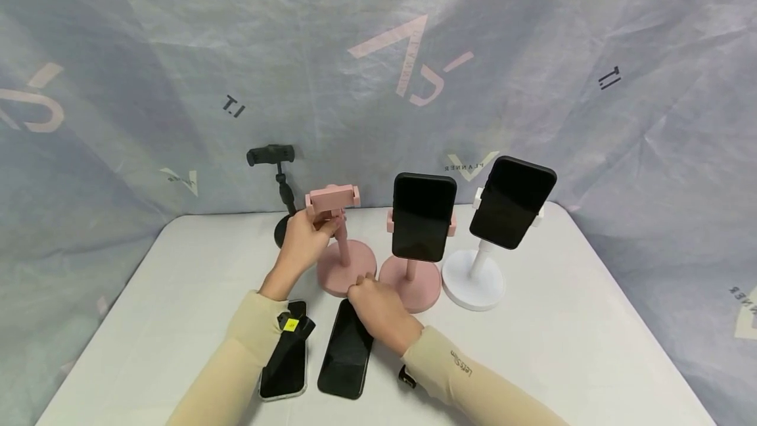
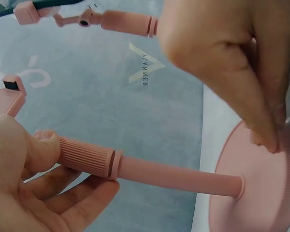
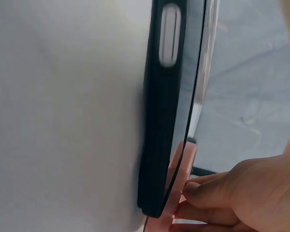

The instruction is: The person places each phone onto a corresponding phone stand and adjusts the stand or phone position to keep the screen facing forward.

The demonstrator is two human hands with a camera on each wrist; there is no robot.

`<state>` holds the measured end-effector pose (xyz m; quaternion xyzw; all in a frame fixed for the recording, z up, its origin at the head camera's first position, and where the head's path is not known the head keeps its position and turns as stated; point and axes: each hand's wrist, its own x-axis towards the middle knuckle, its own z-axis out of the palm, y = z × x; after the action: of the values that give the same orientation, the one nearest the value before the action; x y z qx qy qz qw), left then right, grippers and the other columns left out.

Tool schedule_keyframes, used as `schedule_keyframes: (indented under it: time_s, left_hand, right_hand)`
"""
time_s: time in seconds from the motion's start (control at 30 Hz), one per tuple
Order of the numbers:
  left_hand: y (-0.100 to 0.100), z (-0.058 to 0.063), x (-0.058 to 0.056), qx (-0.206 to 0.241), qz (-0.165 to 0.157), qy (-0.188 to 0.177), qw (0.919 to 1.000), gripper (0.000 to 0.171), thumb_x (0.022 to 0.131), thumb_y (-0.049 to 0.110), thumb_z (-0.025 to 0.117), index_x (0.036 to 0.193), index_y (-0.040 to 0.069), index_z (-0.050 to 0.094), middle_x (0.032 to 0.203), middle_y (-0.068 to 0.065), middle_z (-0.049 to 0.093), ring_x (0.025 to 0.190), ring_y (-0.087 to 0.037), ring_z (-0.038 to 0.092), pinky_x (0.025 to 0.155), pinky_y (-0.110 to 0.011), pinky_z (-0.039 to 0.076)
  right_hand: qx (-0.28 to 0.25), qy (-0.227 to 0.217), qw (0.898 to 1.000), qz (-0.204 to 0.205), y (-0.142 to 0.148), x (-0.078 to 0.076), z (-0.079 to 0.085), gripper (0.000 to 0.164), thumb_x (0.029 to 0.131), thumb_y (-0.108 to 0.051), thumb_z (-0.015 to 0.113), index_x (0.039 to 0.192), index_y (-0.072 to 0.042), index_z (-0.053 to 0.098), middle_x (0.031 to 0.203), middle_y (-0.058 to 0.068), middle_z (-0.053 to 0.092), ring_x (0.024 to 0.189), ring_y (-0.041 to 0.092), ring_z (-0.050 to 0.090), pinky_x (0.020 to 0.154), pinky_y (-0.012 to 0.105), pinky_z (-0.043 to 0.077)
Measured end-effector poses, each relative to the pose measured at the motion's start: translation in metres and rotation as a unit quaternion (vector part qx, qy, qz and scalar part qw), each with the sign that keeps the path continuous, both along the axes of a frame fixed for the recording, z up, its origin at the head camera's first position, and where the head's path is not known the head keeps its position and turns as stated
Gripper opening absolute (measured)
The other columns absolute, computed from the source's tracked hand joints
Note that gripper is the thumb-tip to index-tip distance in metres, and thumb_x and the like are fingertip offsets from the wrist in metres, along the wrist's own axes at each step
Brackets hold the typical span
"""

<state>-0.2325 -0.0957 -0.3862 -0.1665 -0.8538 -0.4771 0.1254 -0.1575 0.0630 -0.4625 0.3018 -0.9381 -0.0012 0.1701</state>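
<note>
A pink phone stand (image 1: 361,258) with an unfilled clamp (image 1: 333,199) stands in front of me. My left hand (image 1: 300,242) grips its post just below the clamp; the left wrist view shows thumb and fingers around the ribbed collar (image 2: 87,155). At the near edge of the round base (image 2: 227,212), my right hand (image 1: 381,311) pinches the rim between thumb and fingers. A black phone (image 1: 345,360) lies flat right below the right hand, its side edge (image 3: 159,121) filling the middle of the right wrist view.
Another phone (image 1: 284,367) lies partly under my left wrist. To the right, a second pink stand (image 1: 411,284) and a white stand (image 1: 473,281) each hold a black phone. A black stand (image 1: 271,155) is behind my left hand, before the grey cloth backdrop (image 1: 296,71).
</note>
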Motion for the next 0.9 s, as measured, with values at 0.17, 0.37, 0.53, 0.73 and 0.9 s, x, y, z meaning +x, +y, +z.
schedule_keyframes:
  time_s: [0.17,0.37,0.53,0.73,0.9]
  left_hand:
    - [0.0,0.003,0.012,-0.002,0.0,-0.004,1.0,0.016,0.093,0.014,0.066,0.105,0.004,0.07,0.096,-0.012,0.074,0.083,-0.019,0.07,0.073,-0.043,0.058]
    - [-0.001,0.005,0.025,0.002,0.001,-0.015,0.9999,0.017,0.091,0.011,0.067,0.107,0.004,0.069,0.097,-0.013,0.074,0.086,-0.019,0.07,0.072,-0.042,0.058]
    - [0.0,0.004,0.034,0.008,0.006,-0.009,0.9999,0.02,0.09,0.009,0.069,0.109,0.005,0.067,0.098,-0.013,0.074,0.089,-0.019,0.069,0.068,-0.039,0.058]
    - [0.003,0.002,0.044,0.012,0.004,0.002,0.9999,0.019,0.092,0.01,0.067,0.11,0.003,0.068,0.1,-0.014,0.073,0.095,-0.021,0.068,0.074,-0.045,0.058]
    - [0.001,-0.004,0.05,0.037,0.002,-0.005,0.9993,0.023,0.095,0.017,0.065,0.115,0.005,0.066,0.111,-0.015,0.071,0.101,-0.023,0.067,0.082,-0.048,0.057]
  right_hand:
    - [0.027,0.02,0.999,0.009,0.0,0.011,0.001,0.015,0.081,0.002,0.069,0.079,-0.012,0.072,0.075,0.005,0.064,0.068,0.019,0.06,0.05,0.025,0.052]
    - [0.01,0.008,1.0,0.006,0.002,0.021,0.001,0.016,0.083,0.004,0.066,0.079,-0.011,0.071,0.077,0.006,0.064,0.073,0.021,0.061,0.056,0.028,0.055]
    - [0.003,-0.007,1.0,0.003,0.003,0.03,0.003,0.016,0.083,0.004,0.065,0.079,-0.01,0.071,0.078,0.007,0.064,0.073,0.02,0.064,0.054,0.027,0.056]
    - [0.006,-0.016,1.0,0.008,0.003,0.035,0.006,0.015,0.081,0.005,0.067,0.079,-0.009,0.071,0.077,0.007,0.064,0.072,0.02,0.062,0.057,0.027,0.055]
    - [0.0,-0.033,0.999,0.016,0.006,0.038,0.008,0.014,0.083,0.003,0.066,0.087,-0.008,0.072,0.084,0.007,0.064,0.081,0.021,0.061,0.06,0.024,0.055]
